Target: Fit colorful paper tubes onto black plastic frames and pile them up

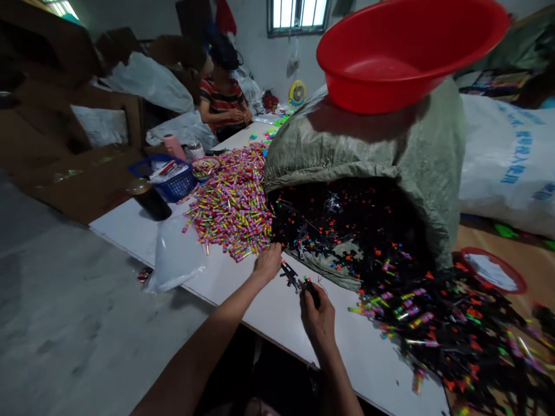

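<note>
My left hand is at the near edge of a heap of small pink and yellow wrapped tubes, beside the sack's mouth. Its fingers are curled together, and their tips are hidden. My right hand is closed around a small black toy gun with a green tip, held just above the white table. Between the two hands lies another black toy gun with an orange tip. A large grey-green woven sack opens toward me, full of black toy guns with orange parts.
A red basin rests on top of the sack. More toy guns and tubes spill over the right side. On the left stand a clear plastic bag, a dark jar and a blue basket. Another person sits at the far end.
</note>
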`<state>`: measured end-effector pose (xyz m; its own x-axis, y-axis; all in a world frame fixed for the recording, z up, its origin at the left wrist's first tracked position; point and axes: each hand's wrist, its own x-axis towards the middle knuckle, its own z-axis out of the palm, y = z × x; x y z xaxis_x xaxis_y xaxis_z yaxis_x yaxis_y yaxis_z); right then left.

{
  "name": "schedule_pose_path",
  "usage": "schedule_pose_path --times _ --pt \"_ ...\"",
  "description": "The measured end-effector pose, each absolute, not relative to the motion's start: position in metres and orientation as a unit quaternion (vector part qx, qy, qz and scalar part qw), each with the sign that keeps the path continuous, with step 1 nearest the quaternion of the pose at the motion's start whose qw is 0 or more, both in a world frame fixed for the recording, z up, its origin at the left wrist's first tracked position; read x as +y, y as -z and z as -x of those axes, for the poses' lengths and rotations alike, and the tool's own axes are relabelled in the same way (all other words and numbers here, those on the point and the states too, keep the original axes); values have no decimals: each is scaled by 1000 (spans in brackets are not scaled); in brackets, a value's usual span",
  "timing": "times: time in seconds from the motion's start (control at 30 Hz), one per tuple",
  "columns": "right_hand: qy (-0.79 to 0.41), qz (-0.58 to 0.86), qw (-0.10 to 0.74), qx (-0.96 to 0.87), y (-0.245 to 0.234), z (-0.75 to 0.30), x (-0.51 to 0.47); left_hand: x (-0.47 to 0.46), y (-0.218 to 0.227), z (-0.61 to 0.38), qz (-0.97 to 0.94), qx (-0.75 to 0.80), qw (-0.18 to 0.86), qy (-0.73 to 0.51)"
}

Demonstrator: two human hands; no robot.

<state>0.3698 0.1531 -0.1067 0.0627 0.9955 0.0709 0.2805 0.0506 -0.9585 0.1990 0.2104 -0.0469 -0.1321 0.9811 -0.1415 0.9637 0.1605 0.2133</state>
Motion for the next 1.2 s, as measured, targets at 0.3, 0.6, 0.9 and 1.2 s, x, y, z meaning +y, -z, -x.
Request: schedule_pose_path --times 0.3,0.6,0.9,1.2 --pt "-380 556 450 -586 114 -371 153 230 32 -155 -635 771 41 -30" --pt "-360 564 437 -601 113 -371 153 227 23 -143 -673 737 50 -34" --pt "-375 572 441 -582 125 -373 155 290 14 -174 -537 834 84 -97" --pt "-392 573 453 -559 148 -377 172 301 34 -182 -436 867 171 -169"
